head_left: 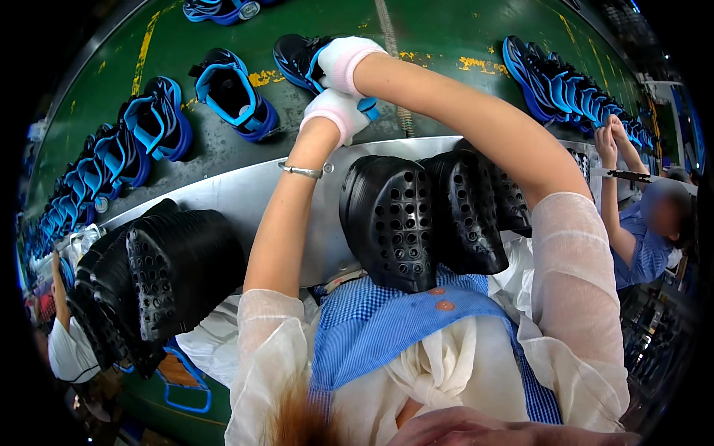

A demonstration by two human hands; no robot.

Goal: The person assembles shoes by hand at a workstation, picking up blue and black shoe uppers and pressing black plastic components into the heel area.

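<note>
A black-and-blue sports shoe [293, 58] lies on the green work surface [416, 44] ahead of me, its toe pointing left. My right hand [348, 61], in a white glove with a pink cuff, is closed over the shoe's upper at the opening. Just nearer to me, my left hand [339, 113], gloved the same way, grips the shoe's heel end, where a bit of blue [369, 108] shows beside it. The gloves hide most of the fingers and the back of the shoe. Immediately left stands another black-and-blue shoe [260, 123], its opening facing me.
Rows of similar shoes run off to the left [158, 119] and right [554, 89]. Along the metal edge [320, 201] in front of me hang stacks of black perforated moulded pieces [398, 223], with more at left [186, 267]. Co-workers [636, 238] work at right and far left.
</note>
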